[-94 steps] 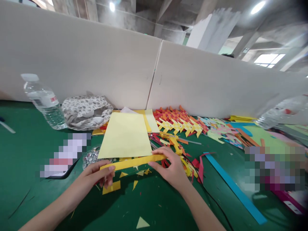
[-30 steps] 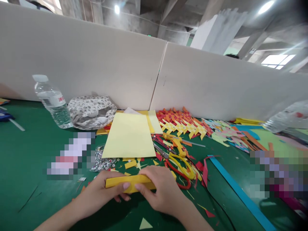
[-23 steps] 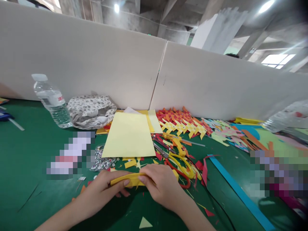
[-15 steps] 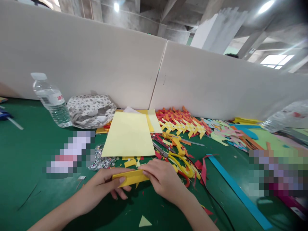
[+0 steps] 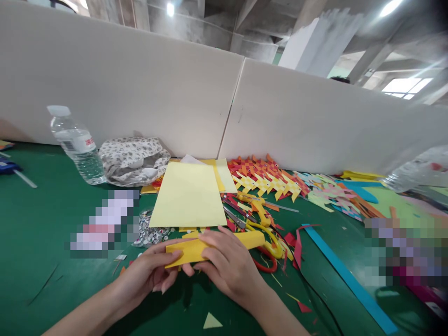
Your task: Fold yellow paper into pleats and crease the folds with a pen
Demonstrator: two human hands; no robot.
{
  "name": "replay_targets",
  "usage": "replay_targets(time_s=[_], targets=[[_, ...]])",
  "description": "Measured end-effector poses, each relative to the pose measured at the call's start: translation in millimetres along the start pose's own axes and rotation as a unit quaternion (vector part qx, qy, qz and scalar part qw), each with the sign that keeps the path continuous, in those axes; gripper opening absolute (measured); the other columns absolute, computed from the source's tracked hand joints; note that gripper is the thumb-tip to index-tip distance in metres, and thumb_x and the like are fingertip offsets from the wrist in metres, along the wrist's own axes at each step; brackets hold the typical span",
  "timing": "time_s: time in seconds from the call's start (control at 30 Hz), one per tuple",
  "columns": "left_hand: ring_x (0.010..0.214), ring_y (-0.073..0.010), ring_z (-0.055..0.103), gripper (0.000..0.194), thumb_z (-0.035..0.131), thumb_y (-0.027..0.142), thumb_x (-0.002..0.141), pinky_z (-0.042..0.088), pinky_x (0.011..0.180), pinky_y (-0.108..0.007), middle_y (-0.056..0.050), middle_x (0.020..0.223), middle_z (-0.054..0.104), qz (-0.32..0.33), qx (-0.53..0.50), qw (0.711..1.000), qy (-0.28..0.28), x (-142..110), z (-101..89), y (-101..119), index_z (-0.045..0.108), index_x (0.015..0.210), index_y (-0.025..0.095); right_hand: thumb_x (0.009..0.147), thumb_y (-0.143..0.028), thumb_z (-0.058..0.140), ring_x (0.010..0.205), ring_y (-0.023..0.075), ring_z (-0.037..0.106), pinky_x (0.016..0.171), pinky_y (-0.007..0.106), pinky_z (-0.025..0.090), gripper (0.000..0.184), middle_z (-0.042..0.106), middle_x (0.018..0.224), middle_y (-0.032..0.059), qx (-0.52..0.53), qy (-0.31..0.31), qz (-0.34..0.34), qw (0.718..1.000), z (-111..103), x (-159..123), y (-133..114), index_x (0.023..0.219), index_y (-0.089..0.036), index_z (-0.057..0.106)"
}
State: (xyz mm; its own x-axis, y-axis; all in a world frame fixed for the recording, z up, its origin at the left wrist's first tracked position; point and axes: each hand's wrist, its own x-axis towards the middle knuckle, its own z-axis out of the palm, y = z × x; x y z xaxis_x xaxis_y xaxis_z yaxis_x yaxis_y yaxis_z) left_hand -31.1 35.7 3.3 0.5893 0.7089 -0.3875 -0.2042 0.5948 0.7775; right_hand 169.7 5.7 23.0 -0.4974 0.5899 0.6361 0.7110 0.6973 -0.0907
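Note:
A folded strip of yellow paper (image 5: 189,252) lies across both hands above the green table. My left hand (image 5: 149,268) pinches its left end, thumb on top and fingers beneath. My right hand (image 5: 229,266) is closed over its middle, and the strip's right end sticks out past the knuckles. Just beyond the hands lies a pale yellow sheet of paper (image 5: 190,196). Scissors with yellow handles (image 5: 271,240) and a red scissor handle (image 5: 268,261) rest to the right among paper scraps.
A water bottle (image 5: 79,147) and a patterned cloth bag (image 5: 135,161) stand at the back left. Woven paper fish (image 5: 264,182) and a yellow glue gun (image 5: 258,207) lie beyond the scissors. A blue paper strip (image 5: 350,280) and a black cable (image 5: 315,294) run along the right.
The yellow strip now shows a broader face and extends to the right beyond my right hand. My right hand has shifted slightly left along it.

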Motion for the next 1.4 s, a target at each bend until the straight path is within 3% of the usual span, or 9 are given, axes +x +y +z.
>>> replay_targets(time_s=[0.13, 0.3, 0.43, 0.57, 0.67, 0.83, 0.97, 1.13, 1.4], targets=[[0.037, -0.0035, 0.043, 0.049, 0.065, 0.031, 0.078, 0.022, 0.038, -0.018, -0.009, 0.075, 0.07, 0.016, -0.01, 0.999, -0.027, -1, 0.4, 1, 0.057, 0.122, 0.012, 0.093, -0.025, 0.048, 0.101, 0.0195, 0.062, 0.093, 0.039, 0.045, 0.009, 0.067, 0.109, 0.0099, 0.007, 0.0, 0.02, 1.0, -2, -1, 6, 0.087, -0.019, 0.053], [0.037, -0.0046, 0.044, 0.047, 0.066, 0.033, 0.077, 0.025, 0.038, -0.018, -0.009, 0.075, 0.071, 0.013, -0.001, 0.999, -0.039, -3, 1.4, 1, 0.059, 0.12, 0.014, 0.088, -0.021, 0.055, 0.089, 0.0165, 0.063, 0.09, 0.038, 0.044, 0.004, 0.069, 0.099, 0.0053, 0.053, 0.014, 0.048, 0.997, -3, -2, 7, 0.083, -0.022, 0.055], [0.048, -0.0098, 0.055, 0.047, 0.061, 0.042, 0.08, 0.035, 0.043, -0.019, -0.009, 0.083, 0.072, 0.036, 0.114, 0.993, -0.022, -5, -0.9, 2, 0.06, 0.12, 0.019, 0.086, -0.019, 0.058, 0.081, 0.015, 0.062, 0.088, 0.036, 0.043, 0.008, 0.068, 0.087, 0.0025, 0.076, 0.031, 0.077, 0.994, -2, -4, 9, 0.078, -0.021, 0.057], [0.062, -0.0142, 0.06, 0.042, 0.068, 0.042, 0.075, 0.044, 0.054, -0.021, -0.005, 0.089, 0.073, 0.147, 0.366, 0.917, 0.063, -7, 1.5, 3, 0.066, 0.113, 0.025, 0.085, -0.02, 0.061, 0.078, 0.0143, 0.061, 0.088, 0.035, 0.041, 0.01, 0.067, 0.082, 0.0009, 0.08, 0.028, 0.101, 0.991, 1, -7, 10, 0.075, -0.02, 0.057], [0.058, -0.0144, 0.062, 0.033, 0.058, 0.04, 0.082, 0.045, 0.054, -0.02, -0.001, 0.072, 0.072, 0.199, 0.46, 0.862, 0.074, -5, 1.2, 0, 0.067, 0.111, 0.027, 0.086, -0.022, 0.06, 0.077, 0.014, 0.061, 0.09, 0.035, 0.04, 0.011, 0.066, 0.08, 0.0008, 0.077, 0.016, 0.114, 0.99, 4, -8, 10, 0.075, -0.021, 0.057], [0.059, -0.0149, 0.066, 0.031, 0.047, 0.03, 0.088, 0.049, 0.061, -0.021, 0.0, 0.066, 0.071, 0.279, 0.477, 0.83, 0.066, -2, -13.4, -1, 0.067, 0.112, 0.029, 0.086, -0.034, 0.06, 0.076, 0.0155, 0.062, 0.089, 0.036, 0.04, 0.016, 0.067, 0.08, 0.0012, 0.055, -0.015, 0.118, 0.991, -1, -5, 14, 0.078, -0.021, 0.057], [0.064, -0.017, 0.068, 0.029, 0.049, 0.029, 0.087, 0.051, 0.061, -0.022, -0.001, 0.071, 0.073, 0.274, 0.463, 0.836, 0.105, -4, -24.3, 11, 0.07, 0.107, 0.03, 0.082, -0.045, 0.064, 0.081, 0.02, 0.063, 0.091, 0.04, 0.04, 0.024, 0.068, 0.083, 0.0034, 0.054, -0.038, 0.142, 0.988, -12, -5, 30, 0.084, -0.022, 0.057], [0.069, -0.0199, 0.069, 0.029, 0.052, 0.031, 0.085, 0.054, 0.065, -0.026, -0.002, 0.075, 0.074, 0.262, 0.442, 0.851, 0.109, -5, -27.4, 20, 0.069, 0.108, 0.029, 0.077, -0.04, 0.07, 0.091, 0.0205, 0.061, 0.086, 0.037, 0.044, 0.026, 0.065, 0.093, 0.0044, 0.133, -0.031, 0.156, 0.978, -20, -10, 43, 0.09, -0.023, 0.055], [0.066, -0.0167, 0.069, 0.028, 0.052, 0.028, 0.084, 0.053, 0.065, -0.023, 0.0, 0.077, 0.074, 0.307, 0.456, 0.822, 0.151, -8, -22.3, 15, 0.07, 0.105, 0.031, 0.077, -0.032, 0.072, 0.092, 0.0192, 0.059, 0.086, 0.037, 0.044, 0.019, 0.064, 0.098, 0.0028, 0.14, -0.057, 0.159, 0.976, -24, -8, 40, 0.078, -0.022, 0.057]])
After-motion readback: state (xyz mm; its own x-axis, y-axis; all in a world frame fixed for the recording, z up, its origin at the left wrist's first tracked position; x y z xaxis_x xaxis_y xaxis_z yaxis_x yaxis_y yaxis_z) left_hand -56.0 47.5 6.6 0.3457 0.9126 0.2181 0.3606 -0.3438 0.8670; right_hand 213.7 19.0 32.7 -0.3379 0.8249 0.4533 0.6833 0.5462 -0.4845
